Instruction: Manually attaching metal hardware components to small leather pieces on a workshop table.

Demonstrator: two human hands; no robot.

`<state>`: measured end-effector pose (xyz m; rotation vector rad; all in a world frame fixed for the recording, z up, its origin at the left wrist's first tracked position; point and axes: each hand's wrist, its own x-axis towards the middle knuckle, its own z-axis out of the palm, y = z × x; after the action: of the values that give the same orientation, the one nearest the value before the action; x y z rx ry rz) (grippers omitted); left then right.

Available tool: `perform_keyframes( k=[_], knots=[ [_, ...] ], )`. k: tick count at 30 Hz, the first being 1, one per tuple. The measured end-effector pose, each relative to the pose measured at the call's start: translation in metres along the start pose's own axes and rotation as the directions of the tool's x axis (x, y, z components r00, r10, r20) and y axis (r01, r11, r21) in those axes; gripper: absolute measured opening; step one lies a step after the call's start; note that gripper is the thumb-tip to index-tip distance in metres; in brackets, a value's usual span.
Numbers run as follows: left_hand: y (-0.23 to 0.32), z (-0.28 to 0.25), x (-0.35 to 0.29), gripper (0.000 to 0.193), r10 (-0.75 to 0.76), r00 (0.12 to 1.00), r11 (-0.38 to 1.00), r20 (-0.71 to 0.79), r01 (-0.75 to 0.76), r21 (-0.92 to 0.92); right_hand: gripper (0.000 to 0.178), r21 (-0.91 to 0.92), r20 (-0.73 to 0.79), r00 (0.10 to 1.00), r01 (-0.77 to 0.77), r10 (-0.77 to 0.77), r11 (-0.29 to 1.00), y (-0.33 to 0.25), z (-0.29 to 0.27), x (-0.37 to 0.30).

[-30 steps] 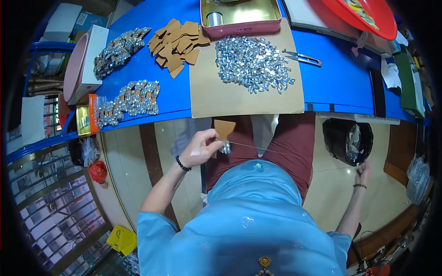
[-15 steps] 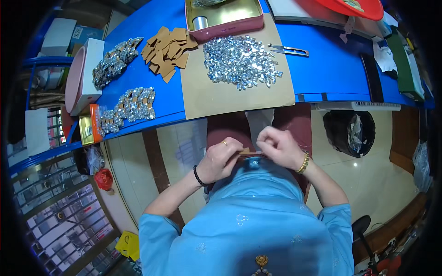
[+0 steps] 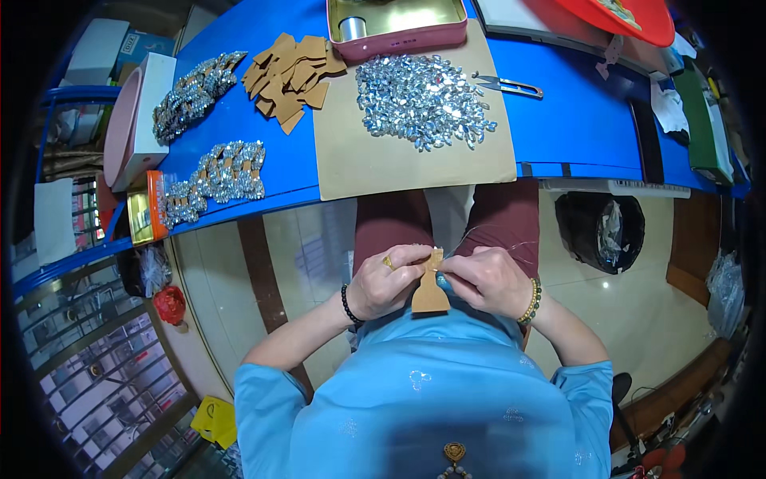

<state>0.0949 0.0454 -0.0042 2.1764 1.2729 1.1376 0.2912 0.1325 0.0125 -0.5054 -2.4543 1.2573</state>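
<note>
Over my lap, a brown piece of card [image 3: 432, 297] with a narrow waist stands with its flared end toward my body. My left hand [image 3: 388, 281] pinches its upper left side between thumb and fingers. Close against its right edge, my right hand [image 3: 491, 281] is closed in a pinch. A fine thread or wire [image 3: 511, 242] loops out above the right hand; its other end is hidden at the card. Tiny pale bits show at the card's top edge.
On the blue table [image 3: 574, 128] lie a heap of silvery gems [image 3: 423, 100], brown card pieces [image 3: 291, 76], gem-covered pieces [image 3: 231, 172] and thread snips [image 3: 511, 85]. A pink tin [image 3: 399, 40] holds a spool [image 3: 352, 29]. A black bin [image 3: 578, 231] stands on the floor at right.
The card has turned from nearly edge-on to face up, its flared end toward me. My right hand has come down and right, and the fine strand now shows above it.
</note>
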Motion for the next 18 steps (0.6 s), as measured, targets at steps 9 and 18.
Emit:
perform_keyframes(
  k=[9,18],
  knots=[
    [-0.0050,0.0016,-0.0039,0.031,0.041,0.998,0.999,0.040,-0.042,0.021,0.016,-0.048,0.039,0.999,0.009,-0.007,0.999,0.0009,0.0006,0.0000],
    [-0.0067,0.0018,-0.0045,0.031,0.040,0.997,0.999,0.065,-0.041,0.016,0.016,-0.032,0.053,0.998,-0.017,0.018,0.999,0.0020,0.0006,0.0004]
  ],
)
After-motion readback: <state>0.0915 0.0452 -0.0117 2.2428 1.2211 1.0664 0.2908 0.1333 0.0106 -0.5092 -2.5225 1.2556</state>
